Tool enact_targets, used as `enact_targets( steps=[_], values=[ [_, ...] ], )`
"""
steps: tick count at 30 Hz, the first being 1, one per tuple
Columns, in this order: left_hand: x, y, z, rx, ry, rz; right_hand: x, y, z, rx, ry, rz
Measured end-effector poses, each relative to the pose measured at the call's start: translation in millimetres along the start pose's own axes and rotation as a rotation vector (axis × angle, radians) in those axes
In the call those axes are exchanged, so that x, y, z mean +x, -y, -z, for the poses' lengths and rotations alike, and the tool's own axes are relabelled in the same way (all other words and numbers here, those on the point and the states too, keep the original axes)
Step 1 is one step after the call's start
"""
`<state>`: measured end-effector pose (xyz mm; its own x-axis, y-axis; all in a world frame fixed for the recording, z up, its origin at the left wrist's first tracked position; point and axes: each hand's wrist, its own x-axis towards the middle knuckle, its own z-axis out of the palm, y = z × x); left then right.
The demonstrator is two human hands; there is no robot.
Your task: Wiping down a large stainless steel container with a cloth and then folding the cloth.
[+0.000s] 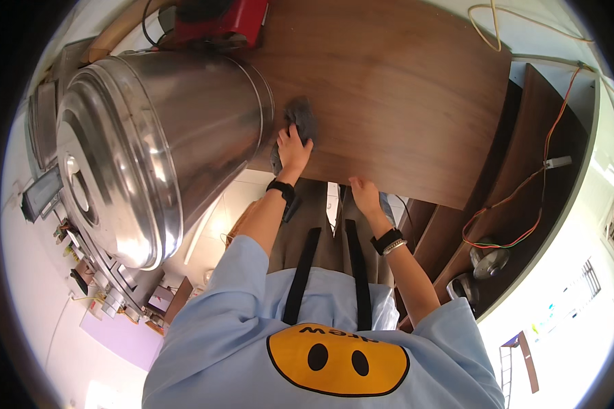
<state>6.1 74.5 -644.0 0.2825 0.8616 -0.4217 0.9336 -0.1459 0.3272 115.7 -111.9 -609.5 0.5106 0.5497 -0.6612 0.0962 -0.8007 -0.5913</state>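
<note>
My left hand [293,152] is pressed on a dark grey cloth [301,116] that lies on the brown wooden tabletop [389,102]. The cloth bunches ahead of the fingers, and part of it hangs down by the near edge of the board. Close to the left of that hand stands a large lidded stainless steel drum [199,112]. My right hand [364,193] rests at the near edge of the tabletop, its fingertips curled against the rim. No object shows in the right hand, though its palm side is hidden.
A red appliance [220,23] sits behind the drum. On the right are dark wooden shelves [537,153] with a loose orange and green cable [555,122] hanging over them. Metal pot lids [491,260] lie low on that shelf. A pale cable [499,25] hangs at the far right.
</note>
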Motion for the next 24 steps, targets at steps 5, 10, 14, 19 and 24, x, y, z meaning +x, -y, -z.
enact_targets(
  steps=[5, 10, 14, 19, 24],
  values=[
    [5, -1, -1, 0.057, -0.04, -0.066, 26, -13, 5, 0.025, -0.024, -0.016],
    [2, -8, -3, 0.083, -0.036, -0.102, 57, -19, 8, -0.009, -0.122, 0.025],
    [-4, -32, -14, 0.06, -0.034, -0.092, 68, -29, 15, -0.057, -0.301, 0.135],
    [-21, -66, -34, 0.03, -0.088, -0.154, 55, -7, 39, 0.247, -0.194, -0.132],
    [-46, -104, -56, -0.007, -0.049, -0.173, 57, -30, 62, 0.329, -0.449, -0.064]
  ],
)
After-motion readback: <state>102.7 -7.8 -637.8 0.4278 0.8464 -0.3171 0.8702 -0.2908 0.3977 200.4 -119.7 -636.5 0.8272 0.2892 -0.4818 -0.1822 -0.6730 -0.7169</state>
